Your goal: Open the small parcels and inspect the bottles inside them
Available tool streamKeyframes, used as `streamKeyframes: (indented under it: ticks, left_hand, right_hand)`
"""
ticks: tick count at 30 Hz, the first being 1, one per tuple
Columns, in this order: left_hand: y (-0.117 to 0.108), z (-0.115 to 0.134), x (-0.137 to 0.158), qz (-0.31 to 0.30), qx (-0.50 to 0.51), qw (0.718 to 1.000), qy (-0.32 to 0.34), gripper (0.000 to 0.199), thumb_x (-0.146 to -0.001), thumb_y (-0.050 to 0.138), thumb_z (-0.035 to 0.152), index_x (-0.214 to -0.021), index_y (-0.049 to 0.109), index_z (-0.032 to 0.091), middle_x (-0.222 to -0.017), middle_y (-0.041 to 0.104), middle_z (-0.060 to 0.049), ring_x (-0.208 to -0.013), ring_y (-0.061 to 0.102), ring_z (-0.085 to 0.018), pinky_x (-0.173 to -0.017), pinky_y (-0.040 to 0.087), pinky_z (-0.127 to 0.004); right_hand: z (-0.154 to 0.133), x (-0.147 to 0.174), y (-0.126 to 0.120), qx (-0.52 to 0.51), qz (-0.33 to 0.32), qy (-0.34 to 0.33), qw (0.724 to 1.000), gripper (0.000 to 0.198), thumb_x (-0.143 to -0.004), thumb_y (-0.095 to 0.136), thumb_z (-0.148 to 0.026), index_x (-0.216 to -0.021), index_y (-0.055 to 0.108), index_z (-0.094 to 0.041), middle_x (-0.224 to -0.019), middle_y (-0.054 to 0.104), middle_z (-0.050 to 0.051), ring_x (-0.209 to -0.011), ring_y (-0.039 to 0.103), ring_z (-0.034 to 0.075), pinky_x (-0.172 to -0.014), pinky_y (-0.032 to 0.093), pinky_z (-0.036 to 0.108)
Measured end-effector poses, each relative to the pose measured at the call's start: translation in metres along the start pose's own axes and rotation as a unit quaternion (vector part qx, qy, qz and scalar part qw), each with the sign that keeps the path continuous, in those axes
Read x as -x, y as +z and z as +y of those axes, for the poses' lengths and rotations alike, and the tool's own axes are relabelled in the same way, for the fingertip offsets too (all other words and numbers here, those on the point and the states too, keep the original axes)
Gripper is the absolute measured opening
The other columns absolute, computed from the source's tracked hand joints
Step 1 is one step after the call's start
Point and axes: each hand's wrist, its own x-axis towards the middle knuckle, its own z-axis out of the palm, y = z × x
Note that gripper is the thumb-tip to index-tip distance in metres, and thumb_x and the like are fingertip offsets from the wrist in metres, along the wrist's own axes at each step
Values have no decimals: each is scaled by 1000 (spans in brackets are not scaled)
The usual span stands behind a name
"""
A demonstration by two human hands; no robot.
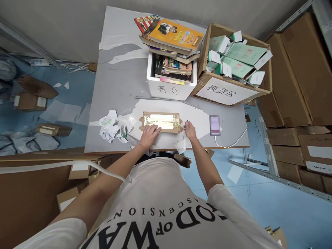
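A small flat cardboard box (161,121) with shiny clear tape across its top lies on a white sheet (199,119) near the front of the table. My left hand (150,135) rests on the box's near edge, fingers laid out over the cardboard. Just off the box's right end is my right hand (190,130), its fingers closed. A small dark tip shows at those fingers, too small to name. Crumpled paper and plastic (111,126) lie to the left of the box. To the right sits a phone (214,125) on a charging cable.
Behind the box stand a white foam bin (168,90) piled with books and a large cardboard carton (230,90) of green-and-white boxes. Shelving with cartons (303,86) is at the right. More boxes and paper litter the blue floor (83,90).
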Motion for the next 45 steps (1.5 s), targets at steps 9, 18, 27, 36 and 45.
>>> streamKeyframes:
  ticks: [9, 18, 27, 36, 45]
  left_hand:
    - [3, -4, 1, -15, 5, 1000, 9, 45, -87, 46, 31, -130, 53, 18, -131, 52, -16, -130, 39, -32, -110, 23, -52]
    - [13, -10, 5, 16, -37, 998, 43, 49, -87, 47, 33, -133, 50, 16, -134, 50, -17, -130, 38, -33, -108, 27, -50]
    - [14, -10, 4, 28, -79, 995, 61, 48, -86, 48, 31, -132, 49, 16, -132, 52, -16, -127, 41, -32, -105, 31, -50]
    - [10, -8, 5, 13, -75, 996, 53, 50, -86, 47, 29, -134, 47, 16, -136, 49, -16, -129, 40, -32, -106, 29, -49]
    - [8, -5, 6, -7, -82, 996, 42, 49, -87, 44, 27, -136, 45, 18, -136, 49, -15, -130, 38, -31, -106, 28, -49]
  right_hand:
    - [63, 6, -9, 106, -13, 53, 993, 47, -83, 49, -33, -124, 50, -9, -116, 57, 21, -105, 56, 28, -89, 43, 42]
    - [-72, 3, -54, 160, -120, -343, 918, 54, -95, 32, -29, -148, 22, -27, -134, 50, 9, -115, 52, 24, -93, 43, 36]
    - [-137, -17, -16, 426, -226, -441, 757, 66, -92, 33, -11, -149, 12, -37, -120, 56, 10, -97, 60, 23, -74, 44, 31]
    - [-136, -7, -40, 503, -227, -395, 734, 69, -91, 31, -9, -150, 7, -35, -121, 55, 12, -97, 60, 23, -73, 44, 30]
    - [-141, 13, -75, 566, -226, -319, 726, 64, -90, 33, -9, -148, 21, -35, -112, 60, 14, -89, 64, 25, -65, 42, 30]
